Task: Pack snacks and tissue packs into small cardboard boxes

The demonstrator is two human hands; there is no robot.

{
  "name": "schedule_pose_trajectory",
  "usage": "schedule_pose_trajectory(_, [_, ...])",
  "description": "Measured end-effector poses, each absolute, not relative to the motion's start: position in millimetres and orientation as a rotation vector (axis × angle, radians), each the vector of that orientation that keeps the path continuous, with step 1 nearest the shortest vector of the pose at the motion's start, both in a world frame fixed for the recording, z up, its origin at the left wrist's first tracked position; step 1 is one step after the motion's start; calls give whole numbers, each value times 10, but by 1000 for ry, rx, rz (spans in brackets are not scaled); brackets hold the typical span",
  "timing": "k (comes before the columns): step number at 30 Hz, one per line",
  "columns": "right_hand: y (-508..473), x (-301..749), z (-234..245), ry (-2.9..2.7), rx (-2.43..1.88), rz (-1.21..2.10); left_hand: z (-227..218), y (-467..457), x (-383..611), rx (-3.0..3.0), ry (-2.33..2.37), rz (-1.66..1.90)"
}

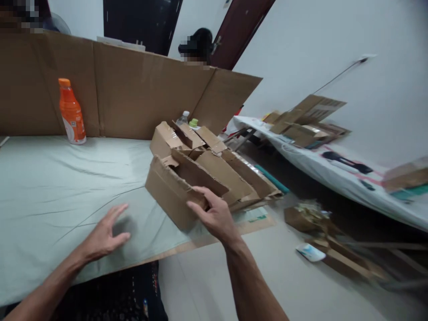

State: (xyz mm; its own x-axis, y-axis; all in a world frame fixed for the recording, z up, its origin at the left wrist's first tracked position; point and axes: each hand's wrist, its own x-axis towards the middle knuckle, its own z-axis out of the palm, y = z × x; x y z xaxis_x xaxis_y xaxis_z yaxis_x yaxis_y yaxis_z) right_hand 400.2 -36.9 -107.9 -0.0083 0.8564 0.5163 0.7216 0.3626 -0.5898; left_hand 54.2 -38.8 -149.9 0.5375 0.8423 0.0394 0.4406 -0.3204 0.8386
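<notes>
My right hand grips the near wall of an open cardboard box, thumb outside and fingers over the rim. The box stands at the table's right end, beside more open cardboard boxes. What lies inside them is hidden by their walls. My left hand is held over the pale green tablecloth, thumb and fingers apart, with nothing in it. An orange bottle with an orange cap is upright at the back left of the table.
A tall cardboard screen lines the table's back; behind it a person's head shows. A clear bottle and a green cap peek out behind the boxes. To the right, a white-covered table carries cardboard; small boxes lie on the floor.
</notes>
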Motion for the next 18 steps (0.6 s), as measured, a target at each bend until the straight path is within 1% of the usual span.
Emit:
schedule_pose_trajectory(3, [-600, 3865, -907, -1993, -1106, 374, -1427, -264, 229, 1903, 1141, 728])
schedule_pose_trajectory(6, [-692, 3781, -719, -2148, -737, 735, -1418, -278, 11, 1912, 1089, 755])
schedule_pose_trajectory(8, [-669, 3754, -605, -2103, -590, 935, -1423, -348, -66, 1952, 1019, 727])
schedule_pose_trajectory(10, [-597, 3714, -498, -2049, -639, 1008, -1425, -428, -99, 1991, 970, 716])
schedule_pose_trajectory(12, [-497, 3621, -392, -2134, -790, 1013, -1421, -497, -107, 2014, 939, 730])
schedule_pose_trajectory(15, [-358, 3349, -267, -2522, -968, 1034, -1405, -566, -97, 2022, 920, 741])
schedule_pose_trajectory(18, [-295, 3000, -246, -2913, -1075, 974, -1398, -609, -71, 1998, 921, 755])
